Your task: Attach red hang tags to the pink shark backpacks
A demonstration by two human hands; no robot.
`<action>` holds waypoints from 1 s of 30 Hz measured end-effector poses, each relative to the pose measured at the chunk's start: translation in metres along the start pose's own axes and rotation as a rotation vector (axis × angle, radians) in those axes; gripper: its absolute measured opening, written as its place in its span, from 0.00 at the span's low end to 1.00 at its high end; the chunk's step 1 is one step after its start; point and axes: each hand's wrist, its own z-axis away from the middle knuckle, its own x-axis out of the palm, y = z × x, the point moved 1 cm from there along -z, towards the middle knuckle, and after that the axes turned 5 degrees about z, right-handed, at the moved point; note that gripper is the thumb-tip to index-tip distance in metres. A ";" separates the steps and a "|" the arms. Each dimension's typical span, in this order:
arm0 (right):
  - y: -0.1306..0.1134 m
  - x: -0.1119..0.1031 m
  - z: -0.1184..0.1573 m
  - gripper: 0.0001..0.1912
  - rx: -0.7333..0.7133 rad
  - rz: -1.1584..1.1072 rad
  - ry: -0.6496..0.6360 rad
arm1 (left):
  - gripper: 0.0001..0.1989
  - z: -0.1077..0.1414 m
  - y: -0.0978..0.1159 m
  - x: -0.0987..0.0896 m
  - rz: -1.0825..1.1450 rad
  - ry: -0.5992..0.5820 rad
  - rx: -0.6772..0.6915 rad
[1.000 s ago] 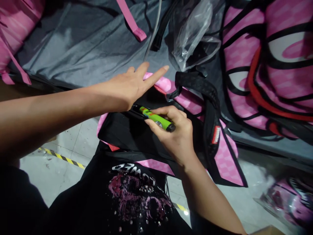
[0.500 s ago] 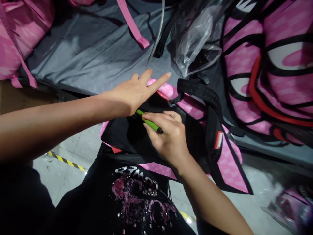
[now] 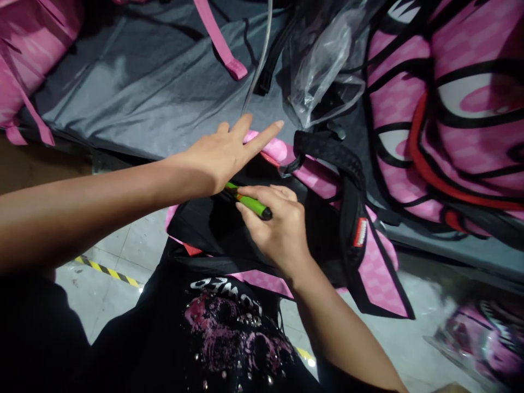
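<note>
Grip closed, the right hand [image 3: 282, 224] pinches a green marker-like tool [image 3: 257, 207] between thumb and fingers, its black end angled back toward the palm. The tool's far end runs in beneath the left hand [image 3: 223, 155], so whether it touches fabric there cannot be told. Below both hands lies a black-and-pink bag [image 3: 317, 234], spanning from the edge of the grey-covered bench [image 3: 143, 82] to the person's front. The left hand's fingers are spread over the bag's upper edge; its thumb side is hidden, and I cannot tell whether it grasps anything or simply presses.

Handling this well would, I judge, rest on two things: a flat, steady left hand so the cloth does not slide or pucker, and a light pinch close to the tool's working end. The bag seems soft and only partly supported — pushing hard could make it sag. Working right beside the left palm also asks for small, slow strokes, with those fingers out of the tip's path.

A black strap [image 3: 354, 210] with a red label [image 3: 360, 232] arches beside the right hand — best left lying outward, where it cannot snag the wrist.
</note>
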 end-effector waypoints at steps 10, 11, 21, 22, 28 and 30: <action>-0.003 0.004 -0.001 0.08 -0.007 -0.035 0.037 | 0.57 -0.003 -0.006 0.008 -0.040 0.059 0.058; -0.003 0.004 -0.001 0.08 -0.006 -0.028 0.045 | 0.57 -0.003 -0.006 0.009 -0.041 0.056 0.055; -0.007 -0.001 0.003 0.09 -0.017 -0.009 0.045 | 0.55 -0.001 -0.006 0.007 0.020 0.042 0.040; -0.008 0.000 0.003 0.09 -0.007 -0.001 0.056 | 0.54 -0.001 -0.006 0.007 0.012 0.041 0.040; -0.008 0.004 0.004 0.07 0.039 0.004 0.098 | 0.55 0.001 -0.004 0.003 -0.043 0.037 0.054; -0.007 0.004 0.004 0.07 0.073 0.048 0.129 | 0.55 0.001 -0.003 0.003 -0.037 0.032 0.041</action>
